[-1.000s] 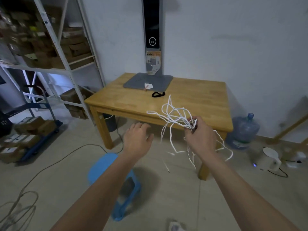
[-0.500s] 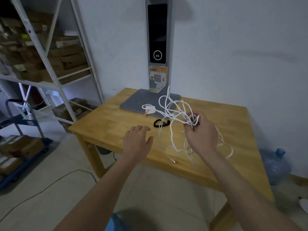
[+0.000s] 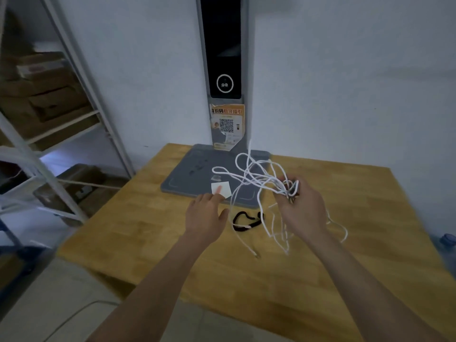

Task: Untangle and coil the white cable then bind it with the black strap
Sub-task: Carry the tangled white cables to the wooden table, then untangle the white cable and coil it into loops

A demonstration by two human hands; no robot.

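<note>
My right hand grips a tangled bunch of thin white cable above the wooden table. Loops stick up and to the left of the fist, and loose strands hang down to the tabletop, one end with a small plug. The black strap lies curled on the table between my two hands, under the hanging strands. My left hand hovers over the table to the left of the strap, fingers relaxed and holding nothing.
A grey flat base with a tall upright panel stands at the table's back edge, with a small white paper on it. Metal shelving with cardboard boxes fills the left. A water bottle sits at the far right.
The view has closed in on the table, which now lies directly under my hands. The held cable bunch is over the tabletop and its hanging ends reach the wood near the strap.
</note>
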